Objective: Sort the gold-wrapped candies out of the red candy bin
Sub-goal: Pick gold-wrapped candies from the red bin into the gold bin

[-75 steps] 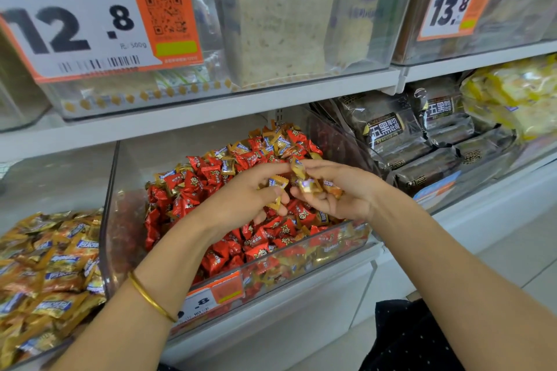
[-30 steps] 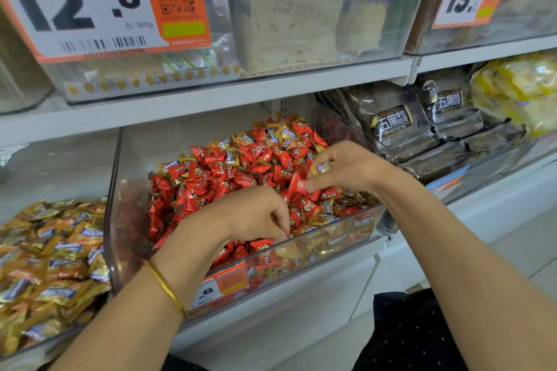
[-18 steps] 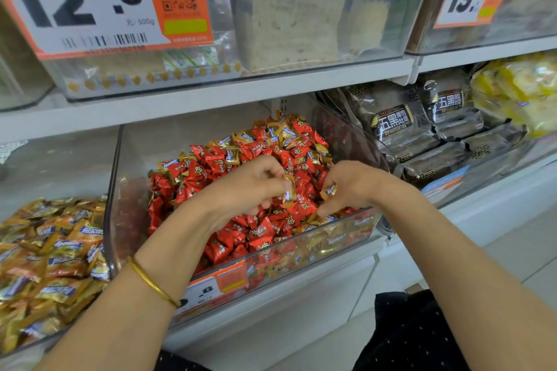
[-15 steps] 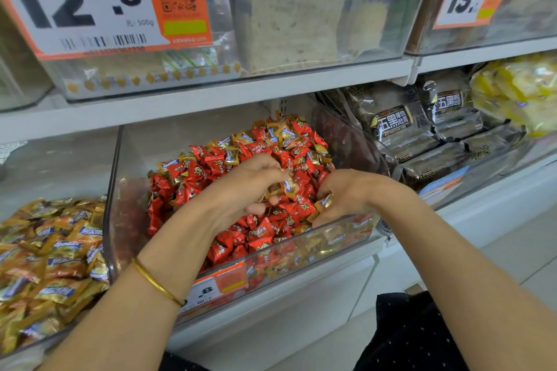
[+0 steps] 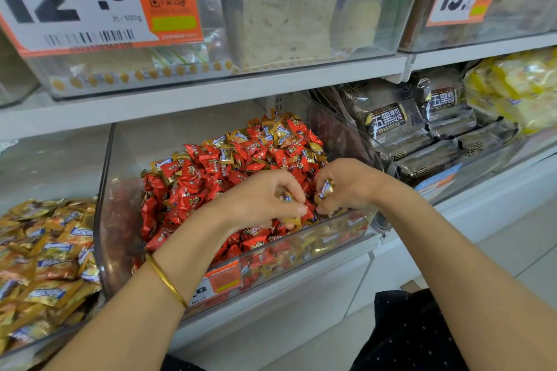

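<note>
— Where are the hands working?
— Both are hovering over the front of the clear candy bin (image 5: 104,220) in the centre of the frame, above its heap of red candies (image 5: 193,178). The left hand (image 5: 262,199) is curling its fingers round a gold-wrapped candy (image 5: 286,197), which is peeking out between thumb and fingers. Another gold wrapper is showing under its fingertips.
— And the right?
— The right hand (image 5: 351,187) is pinching a second gold candy (image 5: 326,190) with a blue label, which is sticking out leftward from its curled fingers. The two hands are sitting just beside each other, fingertips nearly meeting.
— Are more gold ones lying in the bin?
— Yes, several are mixing with the red ones at the back of the heap and along the front wall.
— What is surrounding it?
— A bin of gold candies (image 5: 45,256) is sitting at lower left, dark bread packs (image 5: 388,123) at right, and a 12.8 price tag (image 5: 75,0) is hanging at upper left. A gold bangle (image 5: 165,280) is circling the left wrist.
</note>
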Tool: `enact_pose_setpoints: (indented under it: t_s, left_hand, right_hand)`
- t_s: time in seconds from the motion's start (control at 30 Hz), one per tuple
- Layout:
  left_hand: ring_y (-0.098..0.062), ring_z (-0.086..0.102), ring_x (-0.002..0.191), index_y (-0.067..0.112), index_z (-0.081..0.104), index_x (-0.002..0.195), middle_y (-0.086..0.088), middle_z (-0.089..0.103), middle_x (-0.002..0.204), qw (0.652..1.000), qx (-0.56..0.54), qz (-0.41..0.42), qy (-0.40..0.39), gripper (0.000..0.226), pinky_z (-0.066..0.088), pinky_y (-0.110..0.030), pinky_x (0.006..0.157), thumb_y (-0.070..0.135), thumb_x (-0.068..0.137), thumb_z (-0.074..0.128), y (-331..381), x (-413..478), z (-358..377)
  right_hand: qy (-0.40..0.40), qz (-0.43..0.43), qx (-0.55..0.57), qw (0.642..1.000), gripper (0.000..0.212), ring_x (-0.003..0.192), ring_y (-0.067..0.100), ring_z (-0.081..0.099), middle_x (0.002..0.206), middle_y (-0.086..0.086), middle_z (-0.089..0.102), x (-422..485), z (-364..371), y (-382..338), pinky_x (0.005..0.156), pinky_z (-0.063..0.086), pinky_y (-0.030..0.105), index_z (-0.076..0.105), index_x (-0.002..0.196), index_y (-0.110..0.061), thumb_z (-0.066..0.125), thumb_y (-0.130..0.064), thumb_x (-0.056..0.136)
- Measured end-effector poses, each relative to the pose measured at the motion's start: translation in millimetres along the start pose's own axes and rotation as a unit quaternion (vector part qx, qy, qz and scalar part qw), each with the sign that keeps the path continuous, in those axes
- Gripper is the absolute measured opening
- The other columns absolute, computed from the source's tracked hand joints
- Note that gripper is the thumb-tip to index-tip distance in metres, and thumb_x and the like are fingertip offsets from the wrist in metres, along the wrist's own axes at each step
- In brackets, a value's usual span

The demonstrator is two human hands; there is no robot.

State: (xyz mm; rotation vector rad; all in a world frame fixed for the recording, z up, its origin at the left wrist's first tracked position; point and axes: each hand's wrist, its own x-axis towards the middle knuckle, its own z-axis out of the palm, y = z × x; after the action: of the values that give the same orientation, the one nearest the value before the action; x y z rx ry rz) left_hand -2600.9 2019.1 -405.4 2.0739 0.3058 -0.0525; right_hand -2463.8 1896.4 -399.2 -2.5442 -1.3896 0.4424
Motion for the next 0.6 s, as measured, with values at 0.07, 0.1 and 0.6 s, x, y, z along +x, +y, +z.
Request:
enact_pose_setpoints:
  t_s: [0.07, 0.1, 0.6]
  left_hand:
    - [-0.007, 0.057, 0.075, 0.024, 0.065, 0.094, 0.016, 0.057, 0.093, 0.993, 0.11, 0.039, -0.029, 0.015, 0.044, -0.022, 0.065, 0.011, 0.086, 0.063, 0.2, 2.6, 0.5]
    - [-0.006, 0.055, 0.086, 0.029, 0.067, 0.1, 0.017, 0.053, 0.097, 0.983, 0.168, 0.05, -0.047, 0.024, 0.044, -0.022, 0.076, 0.009, 0.087, 0.059, 0.5, 3.6, 1.1]
    - [-0.015, 0.05, 0.087, 0.028, 0.062, 0.1, 0.006, 0.043, 0.098, 0.9, 0.43, 0.035, 0.059, 0.018, 0.035, -0.027, 0.064, 0.029, 0.082, 0.068, -11.7, 15.0, 0.2]
  right_hand:
    - [0.056, -0.002, 0.084, 0.995, 0.027, 0.085, 0.01, 0.05, 0.101, -0.001, 0.055, -1.3, -3.5, 2.3, 0.069, 0.036, 0.022, 0.062, 0.095, -0.018, 0.077, -0.025, 0.075]
    - [0.074, -0.002, 0.14, 0.987, 0.026, 0.088, 0.009, 0.051, 0.106, 0.0, 0.057, -1.9, -4.9, 2.7, 0.069, 0.036, 0.022, 0.06, 0.095, -0.018, 0.076, -0.025, 0.076]
    - [0.061, 0.065, 0.343, 0.935, 0.017, 0.038, 0.009, 0.041, 0.062, 0.002, 0.057, -7.9, -8.3, -1.3, 0.036, 0.033, 0.02, 0.068, 0.077, -0.013, 0.058, 0.0, 0.072]
